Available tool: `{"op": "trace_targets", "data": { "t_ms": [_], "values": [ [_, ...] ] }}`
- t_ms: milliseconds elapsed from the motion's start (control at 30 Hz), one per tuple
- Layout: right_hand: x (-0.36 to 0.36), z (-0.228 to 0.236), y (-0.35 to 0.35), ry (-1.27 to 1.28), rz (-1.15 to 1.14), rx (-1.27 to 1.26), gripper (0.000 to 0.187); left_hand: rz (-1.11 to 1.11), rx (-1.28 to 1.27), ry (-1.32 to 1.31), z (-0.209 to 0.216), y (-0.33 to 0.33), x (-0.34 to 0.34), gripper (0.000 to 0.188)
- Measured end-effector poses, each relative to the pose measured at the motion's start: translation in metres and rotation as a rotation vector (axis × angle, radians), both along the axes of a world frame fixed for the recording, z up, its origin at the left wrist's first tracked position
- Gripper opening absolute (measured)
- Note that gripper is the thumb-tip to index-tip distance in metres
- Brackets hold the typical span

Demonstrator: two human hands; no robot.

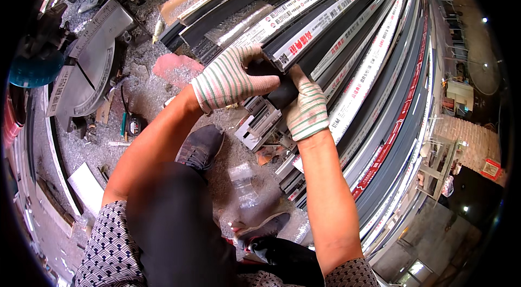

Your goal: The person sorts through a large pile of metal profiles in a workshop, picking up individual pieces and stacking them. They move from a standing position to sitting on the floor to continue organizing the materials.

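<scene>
Both my hands wear white knitted gloves with green and pink stripes. My left hand [233,78] curls round the end of a long dark profile bar [320,29] faced with white printed film; its thumb lies along the near side and its fingertips are partly hidden behind the bar. Beside it, my right hand [309,106] is closed on the same end from the right, thumb up, with most of its fingers hidden underneath. A black section [283,93] shows between the two hands. The bar rests along a big bundle of similar profiles [374,72] running away to the upper right.
On the left stands a mitre saw with a grey scale plate [89,72]. A tape measure [135,125] lies on the littered floor near my left forearm. Short profile offcuts [259,127] sit below my hands. Crumpled clear plastic [244,184] lies by my shoes.
</scene>
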State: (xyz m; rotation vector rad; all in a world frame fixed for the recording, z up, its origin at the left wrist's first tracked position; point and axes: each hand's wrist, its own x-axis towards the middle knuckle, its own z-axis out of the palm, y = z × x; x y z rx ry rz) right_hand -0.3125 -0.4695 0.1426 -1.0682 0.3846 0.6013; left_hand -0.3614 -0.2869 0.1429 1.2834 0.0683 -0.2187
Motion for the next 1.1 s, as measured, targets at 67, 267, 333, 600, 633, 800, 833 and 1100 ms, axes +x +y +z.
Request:
{"op": "trace_targets", "data": {
  "t_ms": [67, 267, 333, 600, 633, 800, 833, 1100],
  "values": [
    [0.0, -0.004, 0.0, 0.003, 0.0, 0.023, 0.035, -0.028, 0.088, -0.091, -0.001, 0.0, 0.001, 0.032],
    [-0.006, 0.009, 0.006, -0.056, 0.057, -0.003, 0.065, -0.052, 0.339, -0.1, -0.015, -0.007, -0.004, 0.027],
    [-0.005, 0.013, 0.013, -0.09, 0.047, -0.051, 0.069, -0.04, 0.354, -0.108, -0.017, -0.011, -0.006, 0.025],
    [0.027, -0.001, 0.038, -0.008, -0.045, -0.386, 0.058, -0.024, 0.504, -0.223, -0.018, -0.023, -0.009, 0.025],
    [0.03, -0.002, 0.038, -0.013, -0.057, -0.421, 0.055, -0.042, 0.475, -0.193, -0.015, -0.024, -0.009, 0.023],
    [0.03, 0.019, 0.059, -0.129, -0.041, -0.642, 0.05, -0.029, 0.46, -0.171, -0.028, -0.024, -0.012, 0.014],
    [0.03, 0.025, 0.063, -0.117, -0.005, -0.694, 0.052, -0.042, 0.47, -0.12, -0.033, -0.022, -0.014, 0.013],
    [0.062, 0.006, 0.073, -0.109, 0.152, -1.08, 0.079, 0.127, 0.337, -0.088, -0.042, -0.035, -0.014, 0.025]
  ]
}}
